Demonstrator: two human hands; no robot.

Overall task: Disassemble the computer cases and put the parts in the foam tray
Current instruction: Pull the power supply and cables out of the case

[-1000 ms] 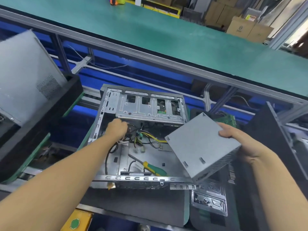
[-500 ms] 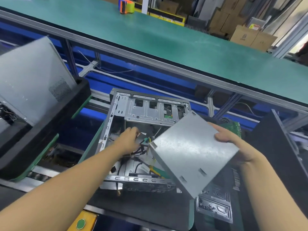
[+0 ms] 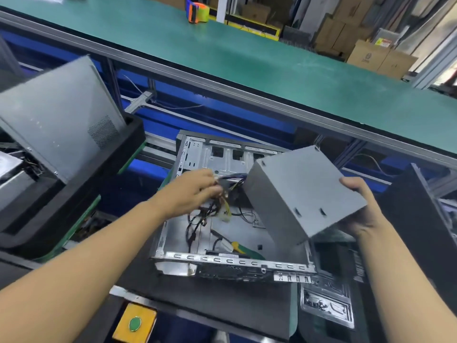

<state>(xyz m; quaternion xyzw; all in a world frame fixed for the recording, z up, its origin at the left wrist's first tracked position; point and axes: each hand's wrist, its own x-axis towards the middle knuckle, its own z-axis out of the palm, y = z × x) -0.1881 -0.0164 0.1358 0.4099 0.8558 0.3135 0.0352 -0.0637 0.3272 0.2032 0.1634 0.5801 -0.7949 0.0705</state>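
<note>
The power supply (image 3: 301, 191) has risen and tipped further up since a second ago, and the left hand (image 3: 195, 191) has drawn its cable bundle (image 3: 217, 206) up out of the chassis.

Nearest sits one yellow box with a green button (image 3: 134, 323). Past it the one open computer case (image 3: 222, 258) lies flat, with one green-and-yellow screwdriver (image 3: 244, 248) on its floor. Above that floor the left hand's fingers are curled round the cables. The right hand (image 3: 358, 211) clamps the power supply by its right end, thumb on top and fingers underneath (so the box hangs clear of the case, tilted, wires trailing leftward).

By my reading the unit is freed but not yet stowed. The loose wires must clear the case first, and the remaining leads in the chassis look still to be dealt with.

Further left one grey case (image 3: 57, 115) leans in what looks like a black foam tray (image 3: 134, 131). A dark shape (image 3: 420, 219) at the right edge may be a third case, though I cannot tell. Farthest, one tape dispenser (image 3: 197, 12) stands on the green bench (image 3: 247, 63).
</note>
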